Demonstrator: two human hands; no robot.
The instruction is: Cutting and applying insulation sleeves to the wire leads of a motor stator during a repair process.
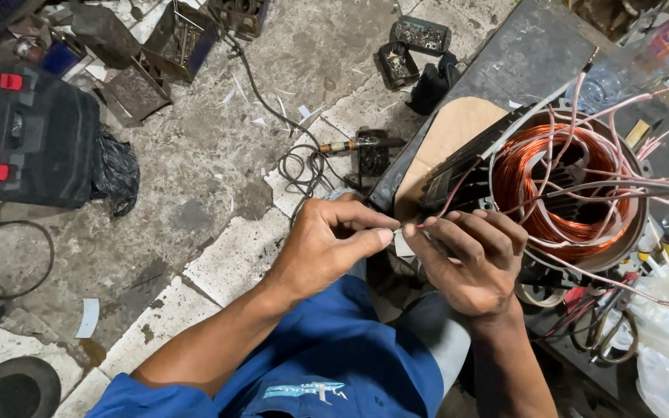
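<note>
My hands (327, 248) (470, 259) are meeting just left of the motor stator (563, 186) sitting on the bench (520, 54); the tool case (36, 139) is lying far left on the floor (195, 178).

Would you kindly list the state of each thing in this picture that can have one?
left hand: pinched shut on the thin wire end.
right hand: grip closed on the same wire end.
motor stator: open, copper windings exposed, pink leads sticking out loose.
black tool case: lid shut, red latches down.
soldering iron: lying on the floor, cord coiled.
</note>
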